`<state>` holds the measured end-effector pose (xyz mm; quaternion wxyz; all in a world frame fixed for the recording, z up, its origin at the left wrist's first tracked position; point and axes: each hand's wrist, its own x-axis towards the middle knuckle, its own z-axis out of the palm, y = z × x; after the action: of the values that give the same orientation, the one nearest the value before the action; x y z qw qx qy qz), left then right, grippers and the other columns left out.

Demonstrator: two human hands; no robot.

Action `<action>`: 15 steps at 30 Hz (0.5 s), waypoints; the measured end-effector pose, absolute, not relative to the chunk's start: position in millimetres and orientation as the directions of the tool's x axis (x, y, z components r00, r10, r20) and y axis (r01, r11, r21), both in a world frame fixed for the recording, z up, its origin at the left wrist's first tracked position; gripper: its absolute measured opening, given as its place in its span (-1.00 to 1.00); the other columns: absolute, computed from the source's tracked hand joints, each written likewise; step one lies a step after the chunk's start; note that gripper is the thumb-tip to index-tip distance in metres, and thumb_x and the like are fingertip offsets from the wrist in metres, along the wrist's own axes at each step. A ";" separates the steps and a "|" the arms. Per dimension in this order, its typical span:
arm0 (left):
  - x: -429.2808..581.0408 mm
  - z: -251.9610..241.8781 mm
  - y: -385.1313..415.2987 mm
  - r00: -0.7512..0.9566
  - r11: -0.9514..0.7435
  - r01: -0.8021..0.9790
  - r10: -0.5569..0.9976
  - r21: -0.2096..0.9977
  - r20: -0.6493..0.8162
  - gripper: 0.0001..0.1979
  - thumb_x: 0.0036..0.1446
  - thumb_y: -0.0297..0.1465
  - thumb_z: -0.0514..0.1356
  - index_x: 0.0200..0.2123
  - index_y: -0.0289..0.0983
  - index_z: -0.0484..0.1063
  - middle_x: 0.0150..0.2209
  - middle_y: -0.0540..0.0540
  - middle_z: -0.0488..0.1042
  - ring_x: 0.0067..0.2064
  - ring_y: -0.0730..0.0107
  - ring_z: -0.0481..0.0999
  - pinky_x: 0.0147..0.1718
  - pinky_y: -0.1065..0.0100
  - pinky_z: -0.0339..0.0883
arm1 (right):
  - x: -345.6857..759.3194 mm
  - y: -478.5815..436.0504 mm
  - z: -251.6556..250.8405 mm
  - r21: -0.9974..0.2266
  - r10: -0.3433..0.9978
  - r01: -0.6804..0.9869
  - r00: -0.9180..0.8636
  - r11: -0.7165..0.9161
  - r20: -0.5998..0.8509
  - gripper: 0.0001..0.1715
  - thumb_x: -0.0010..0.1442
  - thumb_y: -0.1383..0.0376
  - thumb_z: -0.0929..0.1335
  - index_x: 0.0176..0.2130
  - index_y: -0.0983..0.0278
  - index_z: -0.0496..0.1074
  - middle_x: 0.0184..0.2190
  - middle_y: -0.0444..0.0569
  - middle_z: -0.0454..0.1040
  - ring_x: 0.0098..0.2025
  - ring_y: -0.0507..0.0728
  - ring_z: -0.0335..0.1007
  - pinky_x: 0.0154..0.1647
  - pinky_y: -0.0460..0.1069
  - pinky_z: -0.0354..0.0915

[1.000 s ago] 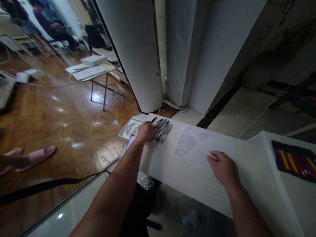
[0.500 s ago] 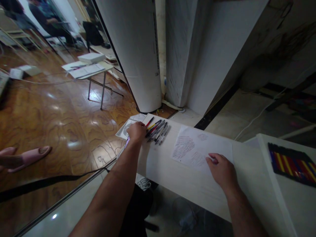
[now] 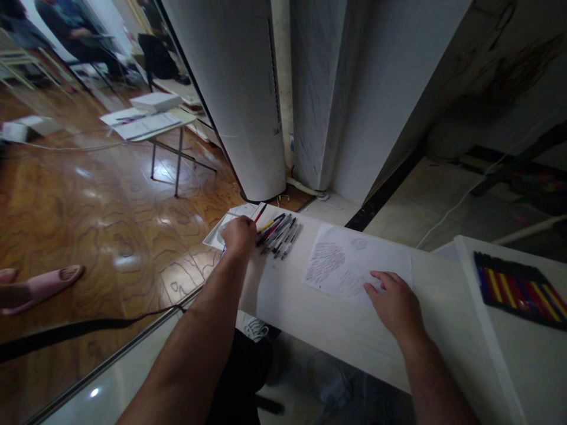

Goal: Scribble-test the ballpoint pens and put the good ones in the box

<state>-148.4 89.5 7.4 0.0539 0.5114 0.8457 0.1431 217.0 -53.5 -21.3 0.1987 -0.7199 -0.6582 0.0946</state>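
My left hand [image 3: 239, 234] is at the far left end of the light table [image 3: 305, 307], closed with its fingers curled down and mostly hidden. Whatever it grips does not show. A red pen [image 3: 260, 213] lies right at its fingertips, and beside it is a loose pile of pens [image 3: 279, 235], mostly clear and black with a yellow one. My right hand [image 3: 396, 302] rests over the lower right of a white paper sheet [image 3: 390, 260], thumb and forefinger apart, holding nothing. Rows of handwriting fill the sheet's left part.
A white open box [image 3: 215, 236] sits by the table's left end. On a raised white surface [image 3: 505, 336] at right lies a case of coloured pens [image 3: 518, 289]. Beyond stand a white column [image 3: 248, 118] and a small folding table [image 3: 177, 115]. A person's slippered foot [image 3: 48, 289] is at left.
The view has shifted slightly. My right hand's thumb and fingers have spread a little over the paper. My left hand stays beside the pens, almost unmoved.
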 end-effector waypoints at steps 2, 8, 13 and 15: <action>-144.7 12.5 85.8 -0.464 0.395 0.839 0.879 0.374 0.112 -0.70 0.12 -0.30 0.07 -0.24 -0.26 0.57 -0.22 -0.21 0.59 -0.15 0.10 0.53 -0.19 0.23 0.28 | 216.0 -54.2 -20.5 -0.375 0.987 0.926 0.098 -0.043 0.127 -0.59 0.14 0.17 0.35 -0.05 0.29 0.49 -0.07 0.05 0.50 -0.11 0.20 0.42 -0.07 0.06 0.34; -102.3 26.3 59.8 -0.364 0.179 0.708 0.921 0.683 0.136 -0.73 0.11 -0.29 0.11 -0.25 -0.29 0.54 -0.31 -0.13 0.58 -0.27 0.28 0.50 -0.29 0.35 0.27 | 213.4 -53.7 -22.6 -0.317 0.994 0.948 0.035 -0.001 0.104 -0.56 0.13 0.19 0.37 -0.03 0.34 0.50 -0.03 0.12 0.49 0.00 0.25 0.37 0.06 0.10 0.28; -48.1 12.6 18.6 -0.216 0.118 0.453 0.976 0.884 -0.019 -0.78 0.08 -0.29 0.13 -0.37 -0.31 0.48 -0.47 -0.07 0.50 -0.44 0.37 0.41 -0.43 0.38 0.21 | 210.7 -53.2 -23.4 -0.369 0.992 0.929 0.035 0.013 0.124 -0.57 0.09 0.23 0.39 -0.05 0.35 0.52 -0.04 0.12 0.50 0.00 0.26 0.37 0.08 0.10 0.27; -28.8 2.7 -0.3 -0.133 0.152 0.331 0.985 0.931 -0.114 -0.79 0.05 -0.28 0.14 -0.40 -0.31 0.46 -0.53 -0.02 0.44 -0.50 0.41 0.36 -0.48 0.40 0.18 | 207.5 -53.4 -20.5 -0.430 0.985 0.903 0.075 -0.001 0.156 -0.58 0.09 0.22 0.39 -0.06 0.35 0.53 -0.07 0.13 0.51 -0.06 0.25 0.40 0.02 0.10 0.30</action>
<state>-28.8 -0.3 2.7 0.4101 0.5149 0.6387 0.3984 207.5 -53.4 -20.5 0.2149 -0.7008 -0.6734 0.0955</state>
